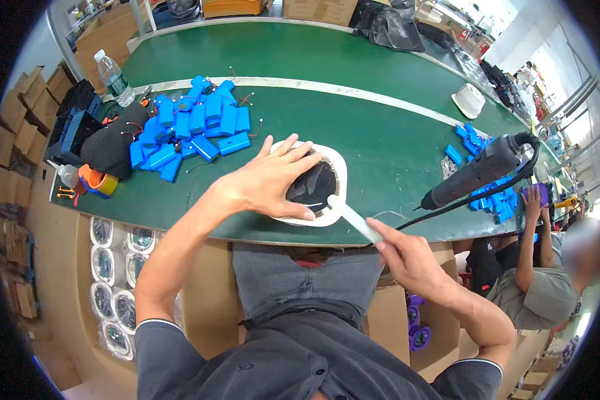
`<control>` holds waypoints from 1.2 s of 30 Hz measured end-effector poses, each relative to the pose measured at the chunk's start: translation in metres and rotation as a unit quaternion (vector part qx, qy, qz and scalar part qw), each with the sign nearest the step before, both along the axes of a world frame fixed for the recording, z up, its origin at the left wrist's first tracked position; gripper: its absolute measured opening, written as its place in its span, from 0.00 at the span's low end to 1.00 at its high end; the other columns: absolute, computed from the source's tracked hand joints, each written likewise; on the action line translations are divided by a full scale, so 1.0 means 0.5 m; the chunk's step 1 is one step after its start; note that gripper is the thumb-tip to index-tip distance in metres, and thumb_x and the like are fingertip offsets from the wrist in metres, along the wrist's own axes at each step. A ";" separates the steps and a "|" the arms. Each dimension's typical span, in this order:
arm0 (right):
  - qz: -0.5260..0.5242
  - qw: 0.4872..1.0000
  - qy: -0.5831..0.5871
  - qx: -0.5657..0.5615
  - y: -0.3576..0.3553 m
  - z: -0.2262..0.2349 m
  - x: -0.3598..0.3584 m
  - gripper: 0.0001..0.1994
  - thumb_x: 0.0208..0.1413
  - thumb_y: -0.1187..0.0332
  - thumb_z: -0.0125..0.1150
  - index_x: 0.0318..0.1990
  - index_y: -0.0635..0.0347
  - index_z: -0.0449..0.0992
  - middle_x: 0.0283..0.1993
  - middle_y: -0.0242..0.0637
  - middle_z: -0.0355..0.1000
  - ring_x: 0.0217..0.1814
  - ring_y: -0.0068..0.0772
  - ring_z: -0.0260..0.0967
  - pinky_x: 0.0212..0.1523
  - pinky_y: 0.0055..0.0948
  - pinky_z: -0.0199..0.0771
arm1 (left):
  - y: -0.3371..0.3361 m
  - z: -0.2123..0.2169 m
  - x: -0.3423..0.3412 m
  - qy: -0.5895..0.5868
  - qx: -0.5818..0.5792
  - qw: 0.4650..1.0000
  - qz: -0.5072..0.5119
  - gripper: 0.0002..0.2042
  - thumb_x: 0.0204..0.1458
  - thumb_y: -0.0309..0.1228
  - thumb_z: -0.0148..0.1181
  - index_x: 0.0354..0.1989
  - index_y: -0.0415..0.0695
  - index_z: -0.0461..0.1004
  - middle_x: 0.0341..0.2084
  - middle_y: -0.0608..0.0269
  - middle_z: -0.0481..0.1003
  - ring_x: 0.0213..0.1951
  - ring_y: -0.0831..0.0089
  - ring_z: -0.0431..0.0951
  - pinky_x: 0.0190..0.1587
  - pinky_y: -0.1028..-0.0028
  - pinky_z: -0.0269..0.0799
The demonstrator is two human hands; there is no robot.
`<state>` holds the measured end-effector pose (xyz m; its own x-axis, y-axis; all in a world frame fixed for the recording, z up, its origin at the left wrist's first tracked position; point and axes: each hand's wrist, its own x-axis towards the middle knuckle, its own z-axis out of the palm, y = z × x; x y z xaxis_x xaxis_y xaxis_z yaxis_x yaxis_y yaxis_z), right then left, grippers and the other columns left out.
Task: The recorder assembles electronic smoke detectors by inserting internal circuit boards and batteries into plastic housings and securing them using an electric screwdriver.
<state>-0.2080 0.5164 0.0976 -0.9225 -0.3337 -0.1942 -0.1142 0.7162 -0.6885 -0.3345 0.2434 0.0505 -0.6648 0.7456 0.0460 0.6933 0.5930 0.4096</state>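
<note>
Green bench [380, 143] carries a round white housing [337, 167]; left hand [263, 183] lies on it, fingers spread, while right hand [407, 257] fingers grip a white tube [353, 220]. Blue battery packs [193, 127] sit at ten o'clock.

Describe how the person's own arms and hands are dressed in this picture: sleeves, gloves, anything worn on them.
Both arms are bare from above the elbow down. The left hand and right hand wear no gloves, and no watch, ring or band shows. Each upper arm is covered by a short dark grey sleeve edged with a thin white trim line at the cuff.
</note>
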 end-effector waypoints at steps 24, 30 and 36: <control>0.092 0.975 0.131 0.152 -0.025 0.036 -0.083 0.16 0.54 0.73 0.56 0.51 0.61 0.74 0.22 0.52 0.70 0.25 0.55 0.69 0.27 0.45 0.68 | -0.030 -0.013 0.077 0.065 -0.026 0.997 0.041 0.48 0.40 0.58 0.62 0.66 0.41 0.54 0.66 0.48 0.53 0.68 0.49 0.47 0.67 0.43 0.32; 0.143 0.984 0.093 0.060 0.009 0.001 -0.128 0.16 0.56 0.73 0.55 0.52 0.58 0.75 0.23 0.51 0.71 0.21 0.48 0.67 0.26 0.37 0.67 | -0.024 -0.011 0.084 0.091 0.002 0.994 0.066 0.42 0.43 0.53 0.61 0.64 0.42 0.57 0.63 0.50 0.57 0.66 0.48 0.51 0.64 0.41 0.41; 0.111 0.991 0.057 -0.039 0.027 -0.068 -0.119 0.18 0.56 0.72 0.54 0.55 0.57 0.73 0.33 0.58 0.72 0.29 0.55 0.71 0.31 0.40 0.70 | -0.019 -0.008 0.087 0.089 0.005 0.994 0.066 0.40 0.42 0.50 0.62 0.64 0.43 0.58 0.62 0.51 0.58 0.65 0.50 0.54 0.64 0.41 0.43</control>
